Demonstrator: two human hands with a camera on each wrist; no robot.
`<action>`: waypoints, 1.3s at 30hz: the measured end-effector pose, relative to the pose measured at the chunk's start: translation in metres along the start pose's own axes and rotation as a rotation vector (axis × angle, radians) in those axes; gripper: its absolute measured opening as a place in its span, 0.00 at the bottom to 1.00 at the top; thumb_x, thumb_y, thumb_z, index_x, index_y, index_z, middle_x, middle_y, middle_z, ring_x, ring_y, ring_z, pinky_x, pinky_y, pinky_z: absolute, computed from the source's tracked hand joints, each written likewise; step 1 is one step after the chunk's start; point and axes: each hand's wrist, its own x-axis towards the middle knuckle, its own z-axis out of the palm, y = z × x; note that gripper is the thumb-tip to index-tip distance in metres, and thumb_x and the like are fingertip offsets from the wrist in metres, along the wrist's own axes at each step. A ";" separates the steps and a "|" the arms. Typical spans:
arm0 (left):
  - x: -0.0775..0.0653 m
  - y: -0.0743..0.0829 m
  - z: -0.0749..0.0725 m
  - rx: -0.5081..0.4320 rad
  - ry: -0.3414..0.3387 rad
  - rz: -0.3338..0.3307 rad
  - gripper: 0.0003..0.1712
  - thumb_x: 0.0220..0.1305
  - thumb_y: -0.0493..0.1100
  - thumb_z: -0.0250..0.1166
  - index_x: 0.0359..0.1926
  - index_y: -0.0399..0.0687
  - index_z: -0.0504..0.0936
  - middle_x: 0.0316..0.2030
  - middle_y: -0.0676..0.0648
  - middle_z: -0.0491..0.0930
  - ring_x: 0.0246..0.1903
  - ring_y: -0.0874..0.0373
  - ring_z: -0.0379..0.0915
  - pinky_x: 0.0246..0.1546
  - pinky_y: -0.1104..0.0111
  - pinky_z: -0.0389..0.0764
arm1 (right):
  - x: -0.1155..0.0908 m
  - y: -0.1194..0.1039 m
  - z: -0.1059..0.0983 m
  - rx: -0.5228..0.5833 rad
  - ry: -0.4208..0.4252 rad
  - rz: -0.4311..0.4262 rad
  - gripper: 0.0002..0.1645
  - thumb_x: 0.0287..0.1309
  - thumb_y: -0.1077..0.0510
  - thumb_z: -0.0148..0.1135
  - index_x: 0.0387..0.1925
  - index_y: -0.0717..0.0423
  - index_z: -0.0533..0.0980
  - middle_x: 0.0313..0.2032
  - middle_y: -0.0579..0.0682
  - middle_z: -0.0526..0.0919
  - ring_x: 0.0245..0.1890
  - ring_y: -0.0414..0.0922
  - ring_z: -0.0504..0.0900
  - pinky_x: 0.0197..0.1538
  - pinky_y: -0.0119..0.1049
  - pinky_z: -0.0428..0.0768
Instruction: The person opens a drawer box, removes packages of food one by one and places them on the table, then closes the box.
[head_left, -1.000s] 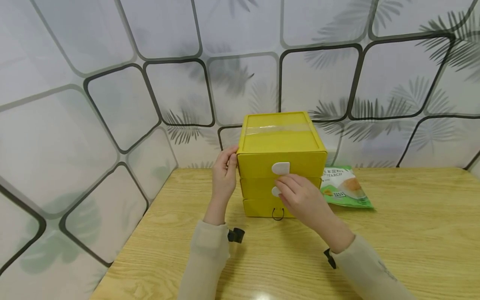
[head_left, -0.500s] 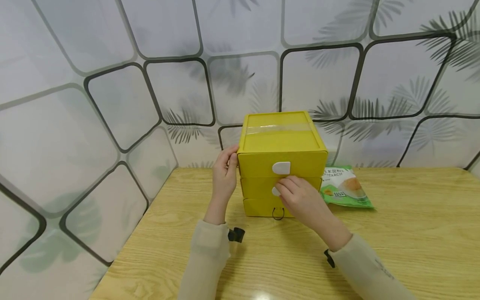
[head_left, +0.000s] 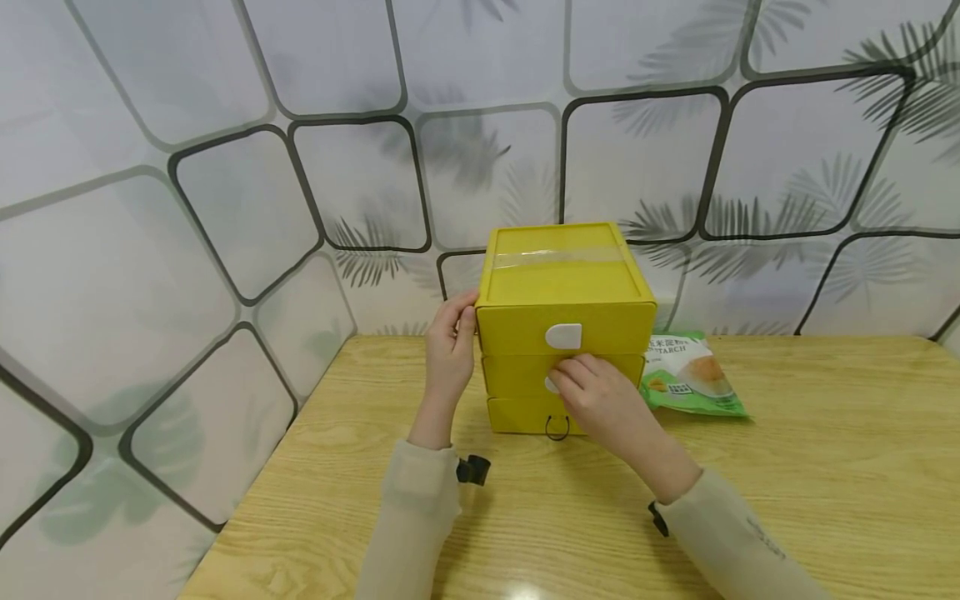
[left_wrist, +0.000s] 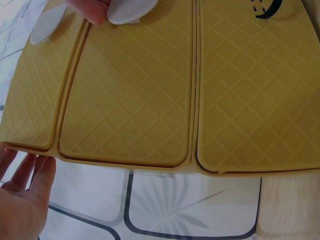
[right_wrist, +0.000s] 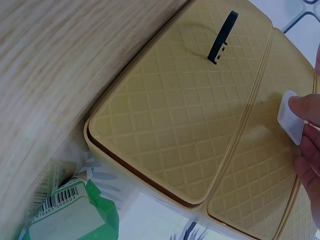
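A yellow storage box with three stacked drawers point(head_left: 570, 287) stands on the table, all of its drawers closed. My left hand point(head_left: 450, 354) rests on the box's left side near the top drawer, fingers nearly straight against the side wall in the left wrist view. With thumb and fingers, my right hand point(head_left: 603, 404) pinches the white tab handle point(right_wrist: 289, 117) of the middle drawer, partly covering it. Above it, the top drawer bears a similar white tab point(head_left: 564, 336). A thin black loop point(head_left: 557, 427) serves as the pull on the bottom drawer.
A green and white starch packet point(head_left: 693, 375) lies at the box's right side. Clear tape point(head_left: 555, 258) crosses the box top. The wooden table point(head_left: 825, 467) extends to both sides, and a patterned wall covering point(head_left: 487, 167) rises behind.
My right hand has shifted slightly down at the middle drawer's tab. The left hand stays on the side of the box, and the drawers look the same.
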 end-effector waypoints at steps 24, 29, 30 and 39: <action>0.001 -0.001 -0.001 0.008 0.001 0.007 0.14 0.56 0.36 0.45 0.42 0.36 0.71 0.40 0.46 0.69 0.40 0.60 0.64 0.29 0.71 0.71 | 0.000 -0.003 0.007 0.004 -0.003 0.032 0.09 0.50 0.65 0.45 0.32 0.63 0.71 0.32 0.54 0.69 0.31 0.47 0.67 0.32 0.34 0.69; 0.001 0.000 -0.001 0.012 0.007 0.027 0.14 0.56 0.35 0.45 0.42 0.35 0.71 0.40 0.45 0.70 0.41 0.59 0.64 0.33 0.70 0.69 | 0.000 -0.004 0.008 -0.014 0.007 0.030 0.16 0.56 0.61 0.35 0.31 0.63 0.71 0.31 0.54 0.69 0.30 0.48 0.66 0.31 0.35 0.69; 0.001 0.000 -0.001 0.011 0.007 0.028 0.14 0.56 0.35 0.45 0.42 0.35 0.71 0.40 0.45 0.70 0.41 0.59 0.64 0.34 0.70 0.69 | 0.000 -0.004 0.008 -0.020 0.010 0.029 0.17 0.57 0.60 0.34 0.31 0.63 0.71 0.31 0.54 0.69 0.29 0.48 0.66 0.31 0.35 0.69; 0.001 0.001 -0.001 0.017 0.002 0.024 0.14 0.56 0.34 0.45 0.42 0.35 0.71 0.40 0.44 0.70 0.41 0.59 0.64 0.33 0.70 0.69 | 0.003 -0.006 0.009 -0.068 0.073 0.016 0.21 0.58 0.63 0.27 0.28 0.63 0.70 0.28 0.55 0.68 0.26 0.49 0.66 0.28 0.35 0.68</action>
